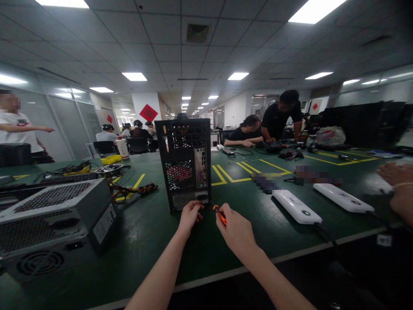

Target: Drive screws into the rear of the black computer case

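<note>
A black computer case (186, 165) stands upright on the green table with its rear side facing me. My left hand (191, 214) is at the bottom of that side, fingers curled together by the power supply (185, 200); anything between them is too small to make out. In my right hand (235, 226) is a screwdriver (220, 214) with an orange and black handle. Its thin shaft points up and left to the lower right corner of the case. Whether the tip touches a screw is not visible.
A grey power supply unit (58, 219) sits at the left, with bundled cables (138, 189) behind it. Two white handheld devices (297, 206) with cords lie at the right. Another person's hand (398, 181) reaches in at the far right. A paper cup (122, 148) stands farther back.
</note>
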Tool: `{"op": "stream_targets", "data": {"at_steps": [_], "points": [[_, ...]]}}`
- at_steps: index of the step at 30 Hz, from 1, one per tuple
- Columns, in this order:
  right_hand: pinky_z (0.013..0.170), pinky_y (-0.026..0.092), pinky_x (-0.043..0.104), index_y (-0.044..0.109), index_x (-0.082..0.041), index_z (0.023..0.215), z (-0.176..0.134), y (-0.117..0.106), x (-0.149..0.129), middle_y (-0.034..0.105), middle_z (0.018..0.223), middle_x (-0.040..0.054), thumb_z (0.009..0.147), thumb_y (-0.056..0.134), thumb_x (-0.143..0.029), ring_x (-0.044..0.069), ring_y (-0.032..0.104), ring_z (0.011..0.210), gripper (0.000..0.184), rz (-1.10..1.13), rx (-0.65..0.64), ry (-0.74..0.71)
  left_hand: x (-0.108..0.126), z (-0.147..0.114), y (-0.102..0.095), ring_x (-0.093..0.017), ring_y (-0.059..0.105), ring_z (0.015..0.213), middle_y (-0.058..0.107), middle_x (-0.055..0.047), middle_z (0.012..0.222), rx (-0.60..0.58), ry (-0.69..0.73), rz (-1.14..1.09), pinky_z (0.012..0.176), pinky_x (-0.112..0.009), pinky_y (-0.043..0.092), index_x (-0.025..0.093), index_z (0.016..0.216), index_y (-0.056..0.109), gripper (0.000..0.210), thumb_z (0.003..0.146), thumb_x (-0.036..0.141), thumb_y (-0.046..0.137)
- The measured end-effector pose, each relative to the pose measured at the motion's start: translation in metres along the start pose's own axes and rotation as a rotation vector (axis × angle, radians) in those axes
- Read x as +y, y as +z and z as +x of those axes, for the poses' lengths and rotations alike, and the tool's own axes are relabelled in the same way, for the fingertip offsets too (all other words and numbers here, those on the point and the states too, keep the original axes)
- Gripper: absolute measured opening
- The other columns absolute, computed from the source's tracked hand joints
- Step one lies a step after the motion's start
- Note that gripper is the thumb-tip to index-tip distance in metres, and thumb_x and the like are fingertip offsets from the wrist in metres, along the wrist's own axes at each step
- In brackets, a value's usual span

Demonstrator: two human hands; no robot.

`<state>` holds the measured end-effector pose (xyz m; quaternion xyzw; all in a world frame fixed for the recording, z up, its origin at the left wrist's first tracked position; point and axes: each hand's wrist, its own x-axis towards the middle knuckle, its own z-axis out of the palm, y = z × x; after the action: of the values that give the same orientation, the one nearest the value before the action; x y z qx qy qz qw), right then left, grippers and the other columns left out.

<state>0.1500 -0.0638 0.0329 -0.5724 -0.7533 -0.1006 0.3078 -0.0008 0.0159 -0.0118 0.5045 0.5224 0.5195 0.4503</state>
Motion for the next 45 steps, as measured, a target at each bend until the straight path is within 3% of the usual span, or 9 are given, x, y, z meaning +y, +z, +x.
{"op": "stream_targets", "data": {"at_steps": [4, 10, 14, 17, 23, 28, 35, 40, 45], "points": [[0.054, 0.035, 0.023, 0.045, -0.02, 0.085, 0.003, -0.006, -0.002, 0.054, 0.074, 0.0009, 0.078, 0.041, -0.016, 0.014, 0.052, 0.067, 0.009, -0.1, -0.012, -0.16, -0.001, 0.002, 0.001, -0.004, 0.049, 0.041, 0.06, -0.009, 0.088, 0.001, 0.0, -0.01, 0.035, -0.016, 0.032, 0.012, 0.092, 0.05, 0.025, 0.07, 0.022, 0.045], [0.058, 0.038, 0.025, 0.048, -0.021, 0.083, 0.002, -0.009, 0.003, 0.051, 0.077, 0.0027, 0.075, 0.043, -0.01, 0.015, 0.049, 0.069, 0.014, -0.104, 0.008, -0.291, 0.0, 0.003, 0.002, -0.005, 0.049, 0.039, 0.061, -0.009, 0.085, 0.029, -0.001, 0.007, 0.033, -0.016, 0.03, 0.011, 0.09, 0.051, 0.024, 0.069, 0.021, 0.046], [0.06, 0.038, 0.025, 0.048, -0.02, 0.082, 0.001, -0.007, 0.008, 0.05, 0.076, 0.0025, 0.076, 0.042, -0.011, 0.014, 0.048, 0.069, 0.013, -0.077, 0.042, -0.271, 0.001, 0.004, 0.005, -0.006, 0.048, 0.038, 0.062, -0.009, 0.077, 0.042, 0.008, 0.044, 0.033, -0.016, 0.03, 0.01, 0.087, 0.054, 0.023, 0.07, 0.025, 0.046], [0.061, 0.038, 0.026, 0.048, -0.02, 0.082, 0.003, -0.007, 0.008, 0.049, 0.076, 0.0023, 0.075, 0.043, -0.01, 0.014, 0.048, 0.07, 0.014, -0.09, 0.014, -0.265, 0.003, 0.006, 0.008, -0.006, 0.046, 0.037, 0.063, -0.01, 0.072, 0.046, -0.004, -0.049, 0.032, -0.016, 0.028, 0.007, 0.082, 0.056, 0.029, 0.07, 0.033, 0.048], [0.062, 0.04, 0.026, 0.048, -0.019, 0.082, 0.003, -0.004, 0.007, 0.05, 0.077, 0.0028, 0.075, 0.044, -0.014, 0.015, 0.049, 0.071, 0.009, -0.045, -0.008, -0.212, 0.011, 0.01, 0.014, -0.003, 0.04, 0.035, 0.062, -0.011, 0.064, 0.132, -0.192, -0.346, 0.032, -0.015, 0.024, 0.004, 0.076, 0.057, 0.034, 0.063, 0.036, 0.058], [0.064, 0.041, 0.026, 0.045, -0.019, 0.088, -0.001, 0.0, 0.009, 0.051, 0.08, 0.0026, 0.078, 0.041, -0.017, 0.014, 0.05, 0.074, 0.012, 0.103, 0.054, -0.164, 0.015, 0.01, 0.02, -0.002, 0.04, 0.036, 0.062, -0.012, 0.066, 0.141, -0.266, -0.436, 0.031, -0.014, 0.023, 0.005, 0.072, 0.057, 0.029, 0.061, 0.031, 0.061], [0.066, 0.043, 0.028, 0.043, -0.018, 0.086, -0.005, 0.004, 0.007, 0.051, 0.082, 0.0032, 0.075, 0.042, -0.011, 0.015, 0.051, 0.076, 0.014, 0.133, 0.075, -0.143, 0.014, 0.012, 0.031, -0.001, 0.04, 0.036, 0.061, -0.01, 0.064, 0.191, -0.25, -0.497, 0.031, -0.013, 0.024, 0.006, 0.07, 0.056, 0.026, 0.062, 0.03, 0.061], [0.065, 0.043, 0.027, 0.044, -0.02, 0.089, -0.006, 0.007, 0.006, 0.049, 0.083, 0.0026, 0.075, 0.043, -0.014, 0.015, 0.051, 0.077, 0.015, 0.161, 0.121, -0.109, 0.011, 0.011, 0.031, -0.002, 0.041, 0.037, 0.061, -0.011, 0.066, 0.145, -0.242, -0.493, 0.031, -0.013, 0.025, 0.005, 0.073, 0.057, 0.031, 0.064, 0.034, 0.059], [0.063, 0.043, 0.024, 0.044, -0.019, 0.089, -0.005, 0.006, 0.005, 0.046, 0.087, 0.0028, 0.072, 0.044, -0.013, 0.012, 0.052, 0.074, 0.019, 0.221, 0.073, -0.067, 0.009, 0.012, 0.031, -0.001, 0.041, 0.037, 0.062, -0.013, 0.071, 0.1, -0.215, -0.488, 0.032, -0.013, 0.025, 0.004, 0.075, 0.057, 0.032, 0.066, 0.035, 0.057]]}}
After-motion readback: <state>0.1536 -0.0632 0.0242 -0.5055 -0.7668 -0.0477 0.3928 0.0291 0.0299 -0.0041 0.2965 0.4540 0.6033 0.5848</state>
